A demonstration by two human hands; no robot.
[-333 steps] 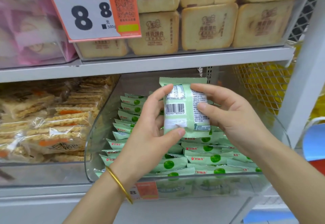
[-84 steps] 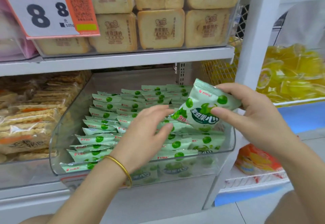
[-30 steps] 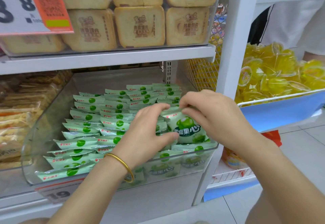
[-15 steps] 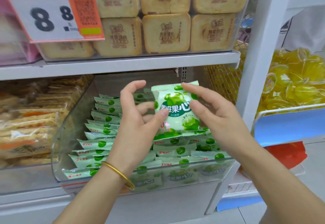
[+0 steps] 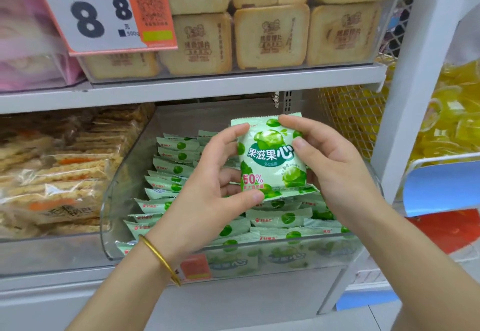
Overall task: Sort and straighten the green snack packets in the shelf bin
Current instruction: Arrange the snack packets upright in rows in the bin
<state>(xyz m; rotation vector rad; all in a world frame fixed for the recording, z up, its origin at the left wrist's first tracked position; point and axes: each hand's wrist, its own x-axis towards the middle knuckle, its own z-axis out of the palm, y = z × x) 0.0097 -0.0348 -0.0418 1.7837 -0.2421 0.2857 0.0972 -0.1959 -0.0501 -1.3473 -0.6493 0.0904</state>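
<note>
My left hand (image 5: 207, 195) and right hand (image 5: 335, 167) both pinch one packet (image 5: 271, 159), upright, face toward me, above the rows of packets (image 5: 171, 169) in the bin (image 5: 117, 190).

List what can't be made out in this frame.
Head view:
Back of the held packet: faces away.
Part of the packet rows in the bin: covered by the left hand and right hand.
Bin's price label: partly behind the left wrist.
Small print on the upper price tag: blurred.
</note>
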